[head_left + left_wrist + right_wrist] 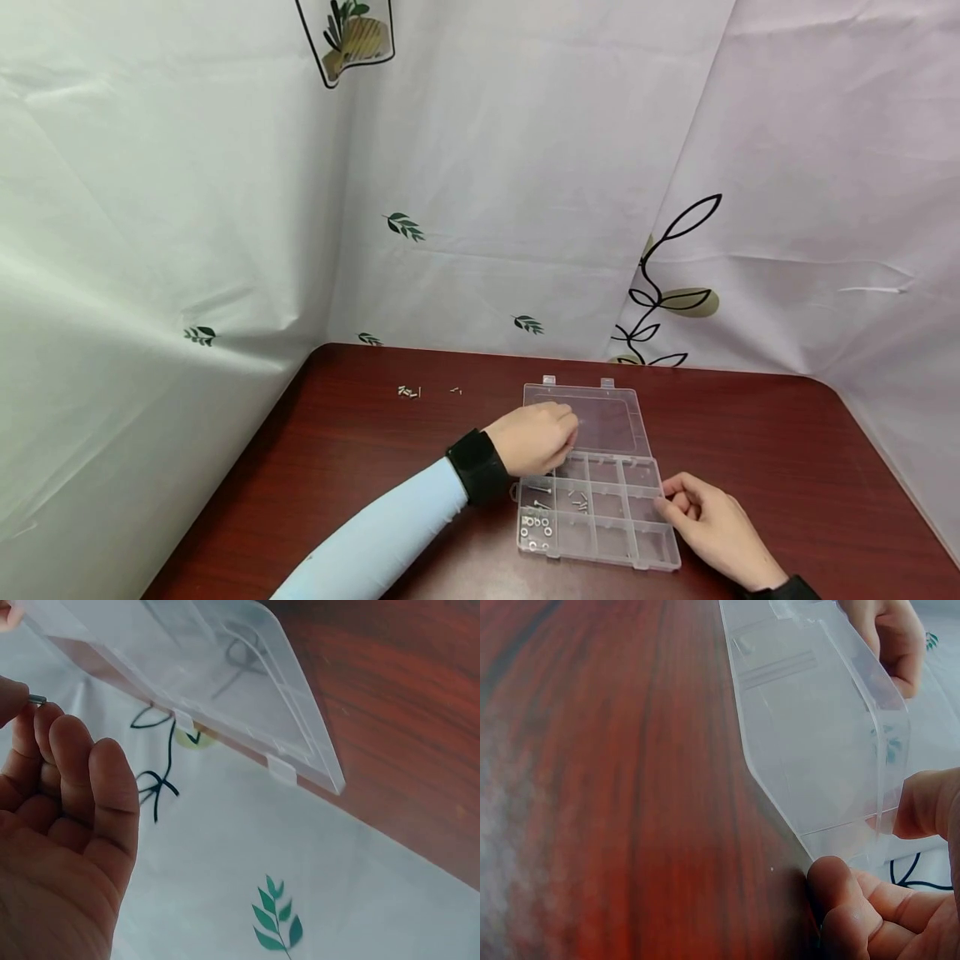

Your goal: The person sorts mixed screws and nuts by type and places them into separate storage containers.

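A clear plastic compartment box (617, 565) lies on the table with its lid (611, 425) folded back. My left hand (531, 439) hovers over the back left compartments, pinching a small metal screw (36, 699) between thumb and fingertips; only its short shaft shows. At the box's right side, my right hand (712, 527) grips the edge, thumb (922, 806) on the wall and curled fingers low beside it. Small rings (524, 532) fill the front left compartment. Longer screws (542, 505) lie behind them, and short screws (582, 505) sit in the middle compartment.
On the dark red wooden table (360, 450), a small pile of screws (407, 392) lies at the back left. A few tinier pieces (456, 390) are to its right. White patterned cloth (480, 167) hangs behind and beside the table.
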A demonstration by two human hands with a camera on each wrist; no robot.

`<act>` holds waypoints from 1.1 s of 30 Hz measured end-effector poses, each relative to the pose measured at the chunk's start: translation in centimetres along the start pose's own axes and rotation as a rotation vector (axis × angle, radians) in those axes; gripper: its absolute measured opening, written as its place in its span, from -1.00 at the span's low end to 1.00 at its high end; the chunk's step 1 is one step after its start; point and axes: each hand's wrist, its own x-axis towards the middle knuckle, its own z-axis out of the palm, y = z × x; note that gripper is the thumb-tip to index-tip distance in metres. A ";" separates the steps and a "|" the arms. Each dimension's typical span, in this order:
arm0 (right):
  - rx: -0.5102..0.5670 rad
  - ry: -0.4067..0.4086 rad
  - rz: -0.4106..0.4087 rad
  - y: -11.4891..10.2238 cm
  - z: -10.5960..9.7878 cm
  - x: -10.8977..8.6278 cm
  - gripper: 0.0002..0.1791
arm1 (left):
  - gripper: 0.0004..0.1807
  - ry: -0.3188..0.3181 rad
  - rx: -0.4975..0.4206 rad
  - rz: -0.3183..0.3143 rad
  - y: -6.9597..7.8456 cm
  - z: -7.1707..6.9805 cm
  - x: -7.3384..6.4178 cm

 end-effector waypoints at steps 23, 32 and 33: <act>0.000 0.032 -0.022 0.1 0.1 -0.1 -0.87 | -0.33 -0.022 -0.109 -0.361 -6.3 1.0 -5.4; 0.002 0.040 -0.032 0.0 0.1 -0.1 -0.87 | -0.49 -0.053 -0.090 -0.592 -10.8 2.2 -9.0; 0.002 0.041 -0.033 0.0 0.1 -0.1 -0.87 | -0.52 -0.054 -0.079 -0.614 -11.2 2.3 -9.5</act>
